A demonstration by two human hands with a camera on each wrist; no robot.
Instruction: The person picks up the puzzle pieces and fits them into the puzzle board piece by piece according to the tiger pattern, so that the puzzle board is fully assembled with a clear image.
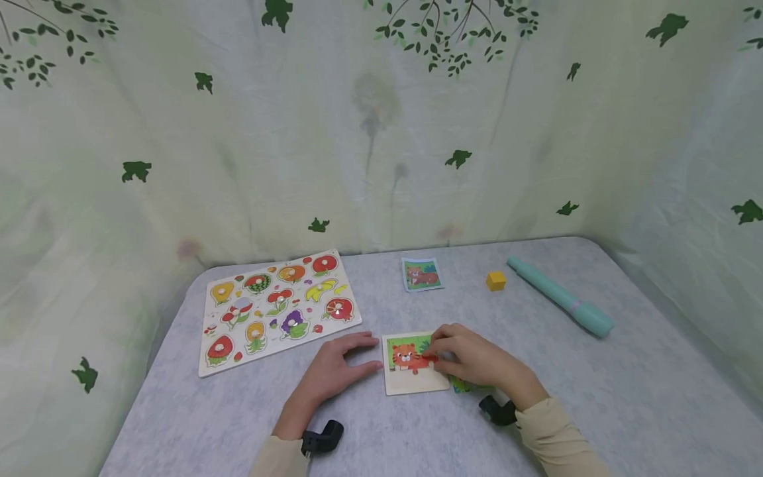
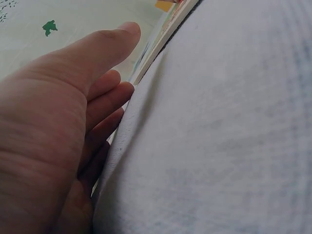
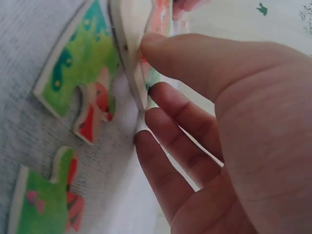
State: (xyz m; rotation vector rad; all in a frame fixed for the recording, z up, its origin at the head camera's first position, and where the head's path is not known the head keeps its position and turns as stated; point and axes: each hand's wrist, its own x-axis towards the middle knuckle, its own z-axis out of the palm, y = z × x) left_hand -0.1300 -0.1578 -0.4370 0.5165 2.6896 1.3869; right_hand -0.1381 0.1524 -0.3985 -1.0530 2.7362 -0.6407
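Observation:
A square wooden puzzle board (image 1: 415, 383) with an orange tiger picture lies before me. The picture fills its upper part, and bare wood shows along the bottom. My right hand (image 1: 467, 354) bends over the board's right side, its thumb and fingertips pinching a jigsaw piece (image 1: 430, 358) with red on it; the hand hides most of this piece. My left hand (image 1: 334, 368) rests beside the board's left edge, fingers extended and holding nothing. Under the right hand lie loose jigsaw pieces: a green and yellow one (image 3: 80, 58) and a green one with red stripes (image 3: 44, 200).
A fruit peg puzzle (image 1: 277, 311) lies at the left. Behind the board is a small picture card (image 1: 422, 274). Farther right are a yellow cube (image 1: 495, 281) and a teal rolled tube (image 1: 560, 297). A leaf-patterned curtain (image 1: 381, 132) hangs behind the table.

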